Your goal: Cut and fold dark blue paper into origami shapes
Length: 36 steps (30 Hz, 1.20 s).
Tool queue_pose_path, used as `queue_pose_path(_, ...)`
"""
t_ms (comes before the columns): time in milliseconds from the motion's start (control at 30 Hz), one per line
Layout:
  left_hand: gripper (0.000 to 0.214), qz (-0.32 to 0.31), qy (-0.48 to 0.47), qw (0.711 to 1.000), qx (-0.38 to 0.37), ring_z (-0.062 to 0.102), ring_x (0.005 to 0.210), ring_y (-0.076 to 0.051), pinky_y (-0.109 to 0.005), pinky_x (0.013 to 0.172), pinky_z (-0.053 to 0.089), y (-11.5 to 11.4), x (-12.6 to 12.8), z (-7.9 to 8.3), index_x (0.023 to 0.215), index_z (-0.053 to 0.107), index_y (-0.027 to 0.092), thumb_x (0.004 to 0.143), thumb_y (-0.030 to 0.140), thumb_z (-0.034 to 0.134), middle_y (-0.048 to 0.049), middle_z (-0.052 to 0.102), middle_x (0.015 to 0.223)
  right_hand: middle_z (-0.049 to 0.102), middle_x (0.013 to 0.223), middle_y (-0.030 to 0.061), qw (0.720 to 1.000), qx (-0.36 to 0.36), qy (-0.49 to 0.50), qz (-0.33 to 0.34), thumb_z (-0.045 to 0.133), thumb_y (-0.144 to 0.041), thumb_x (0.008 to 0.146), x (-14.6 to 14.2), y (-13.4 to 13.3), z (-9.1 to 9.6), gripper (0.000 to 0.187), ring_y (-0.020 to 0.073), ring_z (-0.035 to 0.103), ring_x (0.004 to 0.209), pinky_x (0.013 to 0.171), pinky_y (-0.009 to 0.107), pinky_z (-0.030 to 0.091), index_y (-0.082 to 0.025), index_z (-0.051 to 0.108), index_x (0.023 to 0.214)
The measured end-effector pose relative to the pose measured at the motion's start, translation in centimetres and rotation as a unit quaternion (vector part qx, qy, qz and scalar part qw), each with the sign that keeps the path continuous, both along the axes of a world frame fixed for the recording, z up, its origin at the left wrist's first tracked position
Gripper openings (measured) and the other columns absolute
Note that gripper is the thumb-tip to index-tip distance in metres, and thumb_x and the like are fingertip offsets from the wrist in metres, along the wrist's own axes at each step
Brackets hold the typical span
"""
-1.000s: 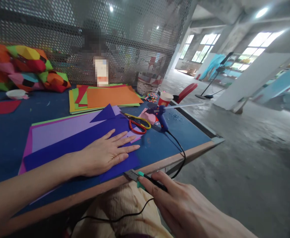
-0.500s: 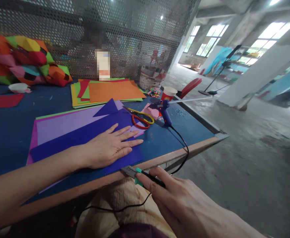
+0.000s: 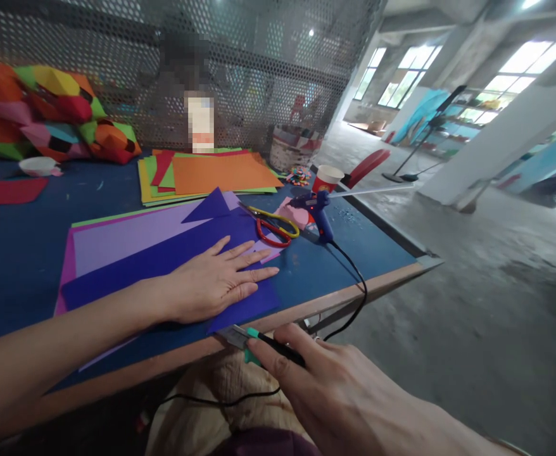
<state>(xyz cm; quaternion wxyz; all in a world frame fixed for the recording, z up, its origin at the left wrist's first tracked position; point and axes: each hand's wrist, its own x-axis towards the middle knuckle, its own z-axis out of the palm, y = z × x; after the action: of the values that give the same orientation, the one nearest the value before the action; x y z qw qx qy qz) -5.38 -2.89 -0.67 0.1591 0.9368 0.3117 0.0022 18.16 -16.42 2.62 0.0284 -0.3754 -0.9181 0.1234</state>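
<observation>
My left hand (image 3: 216, 278) lies flat with fingers spread on a dark blue-purple sheet of paper (image 3: 116, 275). In my right hand (image 3: 320, 373) is a utility knife (image 3: 254, 345) with a green and black handle. Its blade is at the table's front edge, by the near corner of the dark sheet; whether it touches the paper I cannot tell. Under that sheet lie lilac paper (image 3: 111, 244) and other coloured sheets. A dark folded triangle (image 3: 209, 206) rests on top. Scissors (image 3: 275, 228) with red and yellow handles lie past my left fingertips.
A blue glue gun (image 3: 320, 212) stands at the right, its black cord (image 3: 358, 278) hanging over the table edge. Behind are a paper cup (image 3: 326, 179), a stack of coloured paper (image 3: 225, 174), a basket (image 3: 292, 147) and folded paper shapes (image 3: 59, 120). A mesh panel (image 3: 259, 69) rises behind the table.
The knife in my right hand has moved a little to the left along the table's front edge. My left hand stays flat on the paper. The view has shifted slightly.
</observation>
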Motion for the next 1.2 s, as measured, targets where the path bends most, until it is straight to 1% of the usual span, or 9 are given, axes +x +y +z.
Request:
queue_pose_path(333, 0.052, 0.004, -0.003, 1.000, -0.011, 0.009, 0.168, -0.029, -0.064, 0.133, 0.002, 0.0, 0.2, 0.3, 0.166, 0.034, 0.043, 0.115, 0.044, 0.033, 0.0044, 0.022, 0.179, 0.066, 0.140, 0.0135, 0.999, 0.017, -0.028, 0.020, 0.075, -0.019, 0.090, -0.6, 0.5, -0.1, 0.081, 0.0278, 0.076, 0.108, 0.080, 0.036, 0.067, -0.018, 0.041, 0.163)
queue_pose_path(567, 0.052, -0.003, -0.018, 1.000, -0.006, 0.011, 0.168, -0.030, -0.066, 0.132, 0.003, 0.1, -0.1, -0.1, 0.166, 0.035, 0.042, 0.115, 0.045, 0.033, 0.0030, 0.024, 0.179, 0.072, 0.127, 0.0064, 0.999, -0.004, -0.018, 0.047, 0.068, -0.028, 0.101, 0.0, -0.3, 1.9, 0.058, 0.0214, 0.077, 0.095, 0.064, 0.027, 0.064, -0.028, 0.051, 0.157)
queue_pose_path(700, 0.052, -0.006, 0.011, 1.000, 0.005, 0.008, 0.168, -0.031, -0.066, 0.132, 0.004, 0.3, -0.1, -0.3, 0.167, 0.034, 0.042, 0.115, 0.044, 0.030, 0.0019, 0.021, 0.180, 0.067, 0.139, 0.0063, 0.996, 0.027, 0.086, -0.028, 0.050, -0.020, 0.109, 2.6, 0.1, 2.1, 0.048, 0.0156, 0.075, 0.106, 0.085, 0.024, 0.065, -0.031, 0.052, 0.155)
queue_pose_path(767, 0.052, -0.004, 0.023, 1.000, 0.000, 0.008, 0.168, -0.032, -0.066, 0.132, 0.005, 0.2, -0.2, -0.2, 0.167, 0.036, 0.041, 0.115, 0.044, 0.030, 0.0009, 0.022, 0.180, 0.066, 0.138, 0.0097, 0.983, 0.079, 0.131, -0.097, 0.043, -0.015, 0.108, 4.0, 1.4, 1.1, 0.051, 0.0162, 0.075, 0.108, 0.091, 0.028, 0.064, -0.028, 0.049, 0.157)
queue_pose_path(833, 0.053, 0.003, 0.017, 1.000, -0.003, 0.012, 0.168, -0.031, -0.066, 0.132, 0.009, -0.1, -0.1, 0.3, 0.168, 0.033, 0.040, 0.114, 0.043, 0.034, 0.0000, 0.022, 0.180, 0.067, 0.133, 0.0127, 0.966, 0.170, 0.116, -0.155, 0.041, -0.016, 0.109, 5.0, 3.4, -0.4, 0.048, 0.0209, 0.076, 0.103, 0.084, 0.035, 0.067, -0.024, 0.051, 0.155)
queue_pose_path(933, 0.053, 0.093, -0.039, 0.992, 0.072, 0.034, 0.161, -0.033, -0.060, 0.131, 0.024, -1.1, 0.3, 1.5, 0.162, 0.044, 0.026, 0.111, 0.039, 0.043, -0.0098, 0.040, 0.173, 0.070, 0.125, 0.0159, 0.949, 0.234, 0.092, -0.188, 0.043, -0.018, 0.108, 5.3, 6.4, -2.6, 0.050, 0.0272, 0.075, 0.103, 0.083, 0.043, 0.066, -0.016, 0.048, 0.157)
queue_pose_path(1000, 0.044, 0.207, -0.057, 0.968, 0.127, 0.057, 0.141, -0.034, -0.055, 0.121, 0.043, -2.2, 1.0, 2.5, 0.137, 0.064, 0.016, 0.108, 0.045, 0.047, -0.0166, 0.064, 0.148, 0.073, 0.118, 0.0148, 0.941, 0.252, 0.099, -0.203, 0.045, -0.018, 0.106, 4.8, 7.8, -3.5, 0.052, 0.0276, 0.075, 0.101, 0.084, 0.042, 0.066, -0.015, 0.046, 0.158)
queue_pose_path(1100, 0.050, 0.306, 0.017, 0.948, 0.081, 0.067, 0.116, -0.038, -0.053, 0.098, 0.057, -4.0, 2.3, 3.6, 0.105, 0.069, 0.017, 0.093, 0.065, 0.068, -0.0156, 0.070, 0.118, 0.075, 0.120, 0.0145, 0.931, 0.267, 0.110, -0.223, 0.049, -0.015, 0.104, 3.3, 8.9, -4.1, 0.054, 0.0291, 0.074, 0.105, 0.088, 0.043, 0.064, -0.017, 0.046, 0.158)
queue_pose_path(1200, 0.061, 0.321, 0.075, 0.944, 0.036, 0.065, 0.118, -0.041, -0.055, 0.099, 0.056, -5.3, 3.4, 4.0, 0.110, 0.066, 0.017, 0.078, 0.065, 0.085, -0.0160, 0.068, 0.118, 0.076, 0.120, 0.0155, 0.921, 0.283, 0.120, -0.238, 0.050, -0.015, 0.104, 2.0, 9.5, -4.5, 0.054, 0.0300, 0.073, 0.105, 0.089, 0.044, 0.063, -0.016, 0.048, 0.157)
